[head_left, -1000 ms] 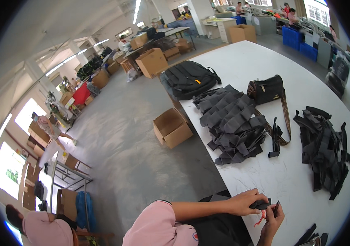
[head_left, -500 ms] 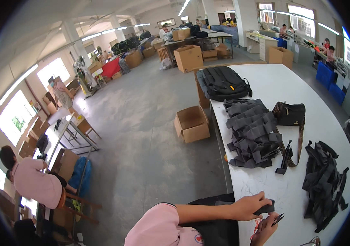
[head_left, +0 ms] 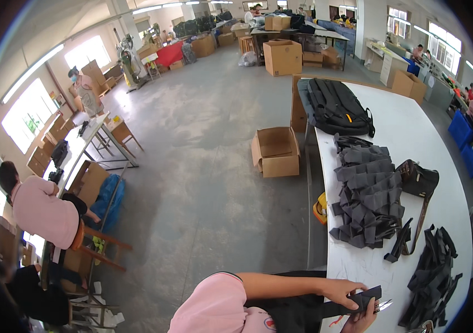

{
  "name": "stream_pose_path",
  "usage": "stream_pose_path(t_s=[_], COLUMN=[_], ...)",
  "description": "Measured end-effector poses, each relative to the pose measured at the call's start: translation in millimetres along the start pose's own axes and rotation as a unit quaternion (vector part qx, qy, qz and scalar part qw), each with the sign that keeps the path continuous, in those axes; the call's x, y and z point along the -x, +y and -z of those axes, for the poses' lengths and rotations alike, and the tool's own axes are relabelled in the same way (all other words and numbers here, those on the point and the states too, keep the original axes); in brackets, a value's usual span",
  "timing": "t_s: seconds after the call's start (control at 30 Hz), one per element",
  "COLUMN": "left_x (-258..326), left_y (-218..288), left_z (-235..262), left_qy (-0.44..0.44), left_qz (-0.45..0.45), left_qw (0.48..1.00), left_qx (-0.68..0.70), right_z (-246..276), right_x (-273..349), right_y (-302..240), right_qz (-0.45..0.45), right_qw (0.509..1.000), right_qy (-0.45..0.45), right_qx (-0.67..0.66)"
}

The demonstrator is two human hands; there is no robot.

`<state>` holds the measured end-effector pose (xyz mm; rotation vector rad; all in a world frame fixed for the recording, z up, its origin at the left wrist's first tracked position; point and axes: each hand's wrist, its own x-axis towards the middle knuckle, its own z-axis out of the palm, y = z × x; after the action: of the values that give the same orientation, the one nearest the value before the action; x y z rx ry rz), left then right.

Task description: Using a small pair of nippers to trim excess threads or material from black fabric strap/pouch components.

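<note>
A dark grey fabric piece [head_left: 368, 295] is held over the near edge of the worktop [head_left: 414, 119], at the lower right of the view. The left hand [head_left: 347, 291] pinches it from above, thumb on one side and fingers on the other. The right hand [head_left: 362, 321] is just below, closed around small metal snips whose bright blades [head_left: 384, 305] jut out past the piece; whether its fingers also grip the fabric, I cannot tell. A red cord [head_left: 335, 321] shows beside the right hand, its attachment hidden.

The step in hand appears to be handling or trimming this one piece. The next move, as I judge it, calls for a steady left pinch, the fabric edge brought clear between the blades, and fingertips kept out of their path.

Farther along the worktop lies a heap of folded grey pieces [head_left: 367, 197], with a looser pile of dark strips [head_left: 433, 272] to its right and a few strips [head_left: 400, 241] between them. A black shoulder bag [head_left: 418, 178] is beside the heap, and a black backpack [head_left: 336, 105] lies beyond it. On the floor left of the worktop stands an open cardboard box [head_left: 281, 166]. Farther left, a person in a pink top [head_left: 45, 208] sits on a wooden stool.
</note>
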<state>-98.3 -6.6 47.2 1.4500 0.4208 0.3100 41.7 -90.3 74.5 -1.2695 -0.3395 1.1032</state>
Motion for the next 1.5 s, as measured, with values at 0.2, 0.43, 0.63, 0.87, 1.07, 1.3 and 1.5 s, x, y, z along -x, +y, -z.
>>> stream_pose_path(t_s=[0.2, 0.43, 0.63, 0.87, 1.07, 1.3, 1.5], left_x=[21, 48, 40, 44, 46, 21, -12], left_y=[-16, -6, -18, -4, 14, 23, 16], left_z=[38, 85, 84, 77, 80, 108, 94], left_qy=[0.029, 0.083, 0.116, 0.101, 0.092, 0.073, -0.002], left_qz=[-0.024, -0.005, -0.024, -0.024, 0.055, 0.071, 0.114], left_qw=[0.979, 0.939, 0.936, 0.955, 0.939, 0.894, 0.901], left_qx=[0.201, 0.334, 0.331, 0.279, 0.327, 0.436, 0.419], right_z=[-56, -105, -108, -97, -121, -123, -78], right_x=[-27, -54, -72, -68, -49, -50, -28], right_y=[21, 36, 35, 29, 17, 15, 13], right_qz=[-0.036, -0.103, 0.049, 0.003, 0.083, 0.115, 0.159], right_qw=[0.998, 0.988, 0.913, 0.981, 0.982, 0.974, 0.928], right_qy=[-0.009, -0.080, -0.084, -0.007, 0.056, 0.076, 0.162], right_qx=[0.044, 0.078, 0.396, 0.196, 0.163, 0.178, 0.294])
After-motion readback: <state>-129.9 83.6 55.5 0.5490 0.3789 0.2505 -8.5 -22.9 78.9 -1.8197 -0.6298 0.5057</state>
